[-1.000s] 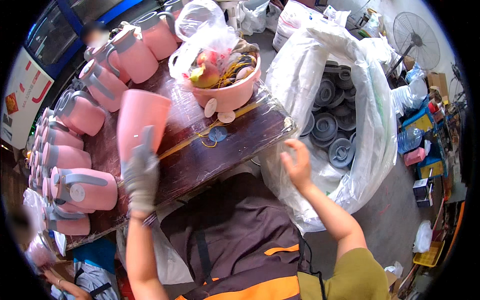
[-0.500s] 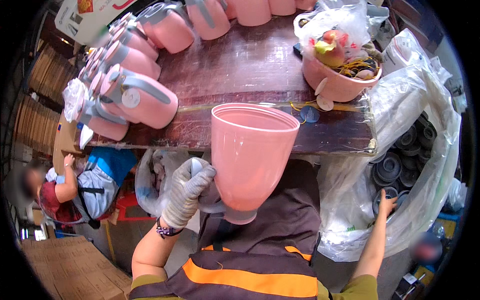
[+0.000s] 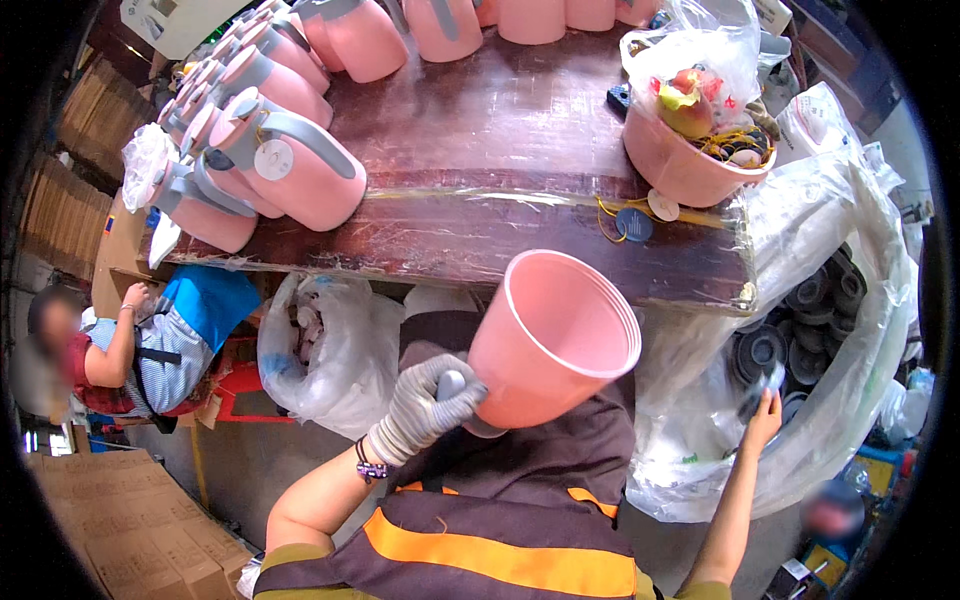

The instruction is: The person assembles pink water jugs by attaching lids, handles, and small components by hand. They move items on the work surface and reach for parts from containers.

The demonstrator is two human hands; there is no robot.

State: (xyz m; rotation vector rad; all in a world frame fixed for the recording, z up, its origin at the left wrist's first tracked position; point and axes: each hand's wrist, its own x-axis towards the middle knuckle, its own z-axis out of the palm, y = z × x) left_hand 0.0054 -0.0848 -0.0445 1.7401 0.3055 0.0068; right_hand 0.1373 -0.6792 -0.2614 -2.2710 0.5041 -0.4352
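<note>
My left hand (image 3: 430, 405), in a striped grey work glove, is closed round the grey handle (image 3: 452, 385) of a pink plastic jug body (image 3: 520, 350). The jug's wide threaded opening tilts up and to the right, its narrow grey end pointing down. My bare right hand (image 3: 765, 422) is at the open clear plastic bag (image 3: 668, 410) on the right, fingers closed on a grey round plastic part, seen nearly edge-on and blurred. Beneath and beyond it in the bag lie several grey round plastic parts (image 3: 762, 350).
Several finished pink jugs (image 3: 310, 180) stand along the left and far sides of the brown table (image 3: 470, 130). A pink tub (image 3: 665, 165) with fruit and tagged strings sits at its right. Another person (image 3: 120, 350) sits at left, beside cartons (image 3: 130, 520) and a plastic bag (image 3: 340, 370).
My left hand has lowered and moved right, tilting the jug body's opening to the right. My right hand has lifted slightly within the bag, raising a grey part.
</note>
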